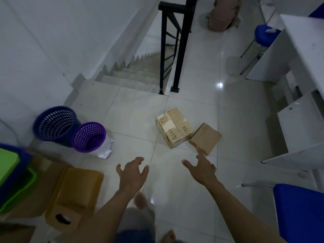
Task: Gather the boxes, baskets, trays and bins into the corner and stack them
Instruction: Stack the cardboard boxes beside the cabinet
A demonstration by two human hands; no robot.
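Observation:
Two cardboard boxes lie on the tiled floor ahead: a taped box with handwriting (174, 128) and a smaller plain box (205, 138) touching its right side. My left hand (132, 172) and my right hand (201, 168) both reach forward with spread fingers and hold nothing. My right index fingertip lies at the small box's near edge. At left stand a dark blue mesh bin (55, 126) and a purple mesh bin (88, 136). A yellowish box with a hand slot (73, 195) and green and blue trays (12, 174) sit at the lower left.
A staircase (133, 76) drops away beyond a black railing (172, 48). White desks (301, 88) and blue chairs (298, 213) line the right side. A tan bag (223, 14) lies at the far end. White paper (105, 149) sits beside the purple bin.

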